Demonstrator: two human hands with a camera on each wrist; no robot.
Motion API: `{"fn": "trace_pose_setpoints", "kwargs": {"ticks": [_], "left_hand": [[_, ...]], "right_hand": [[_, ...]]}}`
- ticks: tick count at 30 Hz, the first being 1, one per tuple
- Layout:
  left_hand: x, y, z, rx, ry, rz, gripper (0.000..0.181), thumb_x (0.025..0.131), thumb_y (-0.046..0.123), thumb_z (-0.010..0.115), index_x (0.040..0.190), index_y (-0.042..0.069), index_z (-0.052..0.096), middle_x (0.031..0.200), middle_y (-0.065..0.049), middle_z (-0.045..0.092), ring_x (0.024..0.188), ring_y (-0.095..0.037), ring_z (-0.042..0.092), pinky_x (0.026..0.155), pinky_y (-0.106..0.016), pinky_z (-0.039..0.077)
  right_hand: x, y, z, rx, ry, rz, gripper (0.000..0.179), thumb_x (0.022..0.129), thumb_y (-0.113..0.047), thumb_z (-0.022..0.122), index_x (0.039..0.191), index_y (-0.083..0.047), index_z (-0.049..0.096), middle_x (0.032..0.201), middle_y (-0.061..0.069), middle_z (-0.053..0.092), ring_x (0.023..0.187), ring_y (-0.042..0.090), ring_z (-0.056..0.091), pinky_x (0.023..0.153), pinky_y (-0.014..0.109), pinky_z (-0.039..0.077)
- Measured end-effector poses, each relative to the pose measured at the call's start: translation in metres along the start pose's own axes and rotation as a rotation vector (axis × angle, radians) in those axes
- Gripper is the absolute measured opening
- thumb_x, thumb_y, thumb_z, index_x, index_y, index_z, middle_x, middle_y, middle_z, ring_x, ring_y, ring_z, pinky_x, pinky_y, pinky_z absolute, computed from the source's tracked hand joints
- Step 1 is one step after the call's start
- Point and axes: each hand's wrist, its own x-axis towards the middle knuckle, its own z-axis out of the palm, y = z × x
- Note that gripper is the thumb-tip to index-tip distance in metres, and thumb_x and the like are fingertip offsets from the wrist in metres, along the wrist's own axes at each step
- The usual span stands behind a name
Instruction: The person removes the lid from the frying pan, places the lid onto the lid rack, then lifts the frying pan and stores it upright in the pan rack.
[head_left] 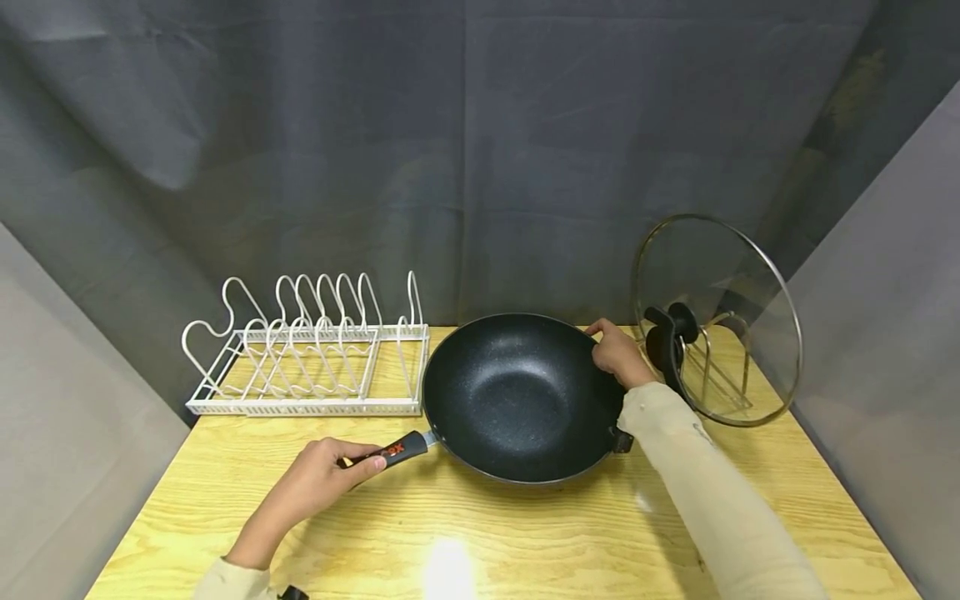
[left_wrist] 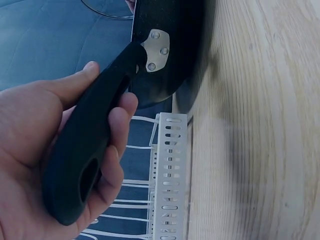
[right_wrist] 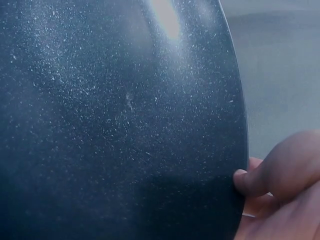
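A black wok (head_left: 521, 400) with a dark inner surface is in the middle of the head view, its long handle pointing left toward the person. My left hand (head_left: 330, 475) grips that black handle (left_wrist: 85, 145), fingers curled round it in the left wrist view. Three rivets on a metal bracket (left_wrist: 157, 50) join handle and wok. At the far right rim, my right hand (head_left: 618, 354) pinches the wok's edge; its thumb (right_wrist: 245, 182) lies on the inside and the other fingers are mostly hidden behind the rim. A short side handle (head_left: 622, 440) shows near the right forearm.
A white wire dish rack (head_left: 307, 407) stands on the wooden table (head_left: 555, 542) at the left, close to the wok. At the right, a glass lid (head_left: 723, 292) with a black knob leans upright in a gold wire stand (head_left: 707, 367). A dark curtain hangs behind.
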Motion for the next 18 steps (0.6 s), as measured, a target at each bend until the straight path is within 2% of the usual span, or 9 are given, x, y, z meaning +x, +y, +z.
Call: {"fn": "trace_pose_setpoints", "kwargs": {"ticks": [7,11,15,18], "left_hand": [[-0.003,-0.001,0.004,-0.055,-0.034,-0.012,0.034,0.087,0.055,0.060,0.107,0.031,0.072,0.075,0.011,0.061,0.049,-0.005,0.040,0.046,-0.022,0.036],[-0.004,0.001,0.009,-0.097,-0.054,-0.010,0.035,0.087,0.056,0.059,0.109,0.030,0.071,0.077,0.011,0.062,0.051,-0.006,0.045,0.047,-0.023,0.040],[-0.005,0.004,0.012,-0.147,-0.063,0.001,0.036,0.087,0.053,0.061,0.109,0.027,0.072,0.085,0.010,0.066,0.059,-0.008,0.052,0.052,-0.024,0.044],[-0.007,0.006,0.014,-0.206,-0.082,-0.004,0.037,0.088,0.050,0.063,0.111,0.022,0.072,0.092,0.006,0.069,0.065,-0.012,0.055,0.055,-0.026,0.046]], "right_hand": [[0.013,-0.002,0.000,0.011,-0.022,-0.047,0.047,0.079,0.005,0.040,0.124,-0.001,0.051,0.092,0.018,0.053,0.060,0.023,0.038,0.052,0.029,0.036],[0.022,0.000,-0.001,0.019,-0.034,-0.066,0.048,0.079,0.006,0.040,0.125,-0.001,0.051,0.104,0.022,0.053,0.056,0.020,0.035,0.048,0.028,0.034],[0.027,-0.002,-0.002,-0.006,-0.051,-0.067,0.046,0.082,0.005,0.039,0.127,-0.001,0.051,0.117,0.024,0.051,0.066,0.026,0.041,0.052,0.030,0.035],[0.033,-0.008,0.000,-0.027,-0.066,-0.042,0.044,0.086,0.005,0.038,0.128,-0.003,0.051,0.128,0.024,0.049,0.083,0.032,0.046,0.061,0.035,0.040]]}}
